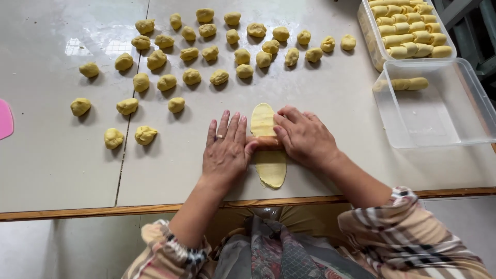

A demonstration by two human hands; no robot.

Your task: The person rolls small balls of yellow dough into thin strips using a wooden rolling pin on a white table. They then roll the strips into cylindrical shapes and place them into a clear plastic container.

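Observation:
A flattened oval strip of yellow dough lies on the pale table near its front edge. Across the strip's middle rests a small wooden rolling pin. My left hand, with a ring on one finger, presses flat on the pin's left end, fingers spread. My right hand lies over the pin's right end and the dough's edge. Most of the pin is hidden under both palms.
Several yellow dough balls are spread over the far table. Two clear plastic boxes stand at the right: the far box is full of rolled dough pieces, the near box holds one roll. A pink scraper lies at the left edge.

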